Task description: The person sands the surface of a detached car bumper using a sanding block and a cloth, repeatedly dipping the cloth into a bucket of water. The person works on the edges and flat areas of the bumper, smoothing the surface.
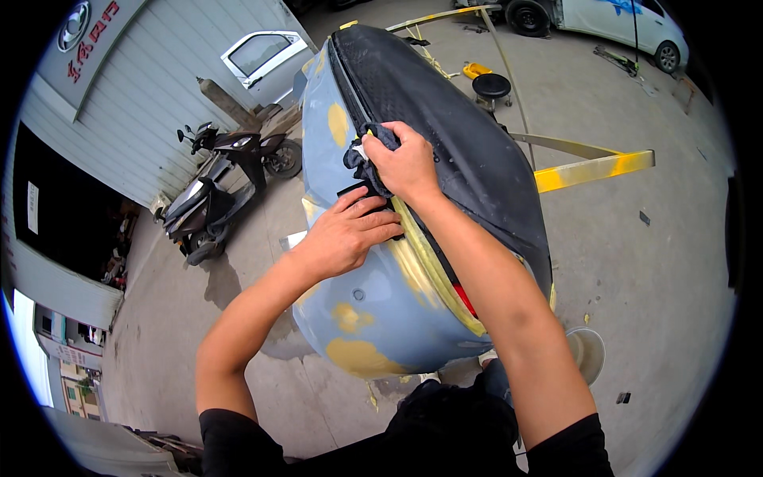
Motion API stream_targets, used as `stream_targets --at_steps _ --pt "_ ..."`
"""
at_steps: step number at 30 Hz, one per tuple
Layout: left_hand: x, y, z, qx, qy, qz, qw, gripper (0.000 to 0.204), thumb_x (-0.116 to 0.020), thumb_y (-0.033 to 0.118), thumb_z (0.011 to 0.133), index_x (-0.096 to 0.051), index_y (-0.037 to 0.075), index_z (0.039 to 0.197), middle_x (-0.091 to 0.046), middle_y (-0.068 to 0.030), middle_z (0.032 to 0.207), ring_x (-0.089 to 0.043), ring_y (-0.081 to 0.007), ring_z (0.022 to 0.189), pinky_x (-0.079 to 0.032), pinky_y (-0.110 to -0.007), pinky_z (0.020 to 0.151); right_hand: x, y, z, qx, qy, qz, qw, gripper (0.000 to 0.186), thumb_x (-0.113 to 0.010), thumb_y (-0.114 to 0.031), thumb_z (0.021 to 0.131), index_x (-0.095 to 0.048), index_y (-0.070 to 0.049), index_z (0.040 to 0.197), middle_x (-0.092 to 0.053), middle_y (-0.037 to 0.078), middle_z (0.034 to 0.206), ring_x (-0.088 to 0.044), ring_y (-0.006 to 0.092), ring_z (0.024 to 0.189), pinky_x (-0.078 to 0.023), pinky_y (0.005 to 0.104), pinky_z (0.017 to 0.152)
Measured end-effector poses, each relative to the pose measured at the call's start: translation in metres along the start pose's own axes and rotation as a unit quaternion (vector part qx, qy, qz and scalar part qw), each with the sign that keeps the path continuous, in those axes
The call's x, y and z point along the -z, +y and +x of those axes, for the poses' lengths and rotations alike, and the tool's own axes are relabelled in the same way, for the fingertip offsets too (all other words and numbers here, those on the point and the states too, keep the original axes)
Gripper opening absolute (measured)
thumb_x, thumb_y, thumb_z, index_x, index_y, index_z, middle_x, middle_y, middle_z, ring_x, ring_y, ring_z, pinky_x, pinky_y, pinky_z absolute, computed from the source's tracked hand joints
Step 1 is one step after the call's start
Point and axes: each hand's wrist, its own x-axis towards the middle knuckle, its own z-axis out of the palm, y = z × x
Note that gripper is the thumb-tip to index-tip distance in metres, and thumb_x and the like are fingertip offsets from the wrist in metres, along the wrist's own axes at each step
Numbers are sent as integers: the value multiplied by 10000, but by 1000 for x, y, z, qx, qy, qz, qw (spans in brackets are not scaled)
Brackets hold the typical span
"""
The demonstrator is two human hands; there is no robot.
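A blue-grey car body panel (381, 318), patched with yellow filler, stands in front of me, curving along a black textured cover (453, 127). My right hand (404, 163) grips a bunched dark cloth (368, 168) against the panel's edge beside the cover. Just nearer to me, my left hand (346, 230) bears down on the panel with its fingers over a black flat piece (352, 190). Most of that piece is hidden under the fingers, so its exact kind is unclear. Yellowish tape (433, 266) follows the panel's rim, and a bit of red shows beside it.
A dark scooter (230, 179) is parked at left near a wall with a detached car door (262, 60). A yellow-and-grey stand arm (596, 168) juts out at right. Farther back are a black round stool (492, 86) and a white car (616, 28). A bucket (588, 354) stands near my right forearm.
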Motion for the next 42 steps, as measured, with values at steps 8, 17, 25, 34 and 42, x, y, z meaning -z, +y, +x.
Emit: stream_targets --at_steps 8,17,25,34,42 --pt "-1 -39 6 55 5 70 996 514 -585 -30 732 -668 102 1222 -662 -70 1230 -534 -269 1272 -322 -462 1171 1 -4 2 1 28 23 999 366 -716 -286 809 -710 21 1009 -733 217 923 -731 334 870 -561 390 794" --pt "-20 16 -40 142 123 -170 967 405 -665 -49 814 -688 99 1191 -628 -105 1184 -572 -303 1166 -458 -411 1052 -1 -4 2 -9 12 28 999 365 -720 -290 808 -711 18 1005 -736 201 903 -734 302 847 -557 381 784" --pt "-31 5 -37 347 108 -105 926 785 -790 106 758 -414 -36 1432 -602 -175 1211 -552 -349 1151 -454 -408 1026 3 -6 1 -27 8 39 999 398 -713 -306 808 -707 31 1019 -739 196 916 -730 295 847 -555 375 790" --pt "8 -23 -4 371 40 -228 899 248 -753 46 732 -678 18 966 -677 -105 949 -651 -284 870 -533 -359 840 3 -1 4 -35 21 64 997 406 -714 -299 803 -703 39 1027 -735 208 914 -728 319 856 -555 381 794" --pt "-15 -37 17 96 118 -32 988 269 -671 -78 650 -586 59 866 -639 -88 883 -618 -306 928 -474 -451 941 4 -4 2 -32 29 76 996 396 -712 -293 806 -703 36 1026 -733 219 935 -728 331 885 -553 385 812"
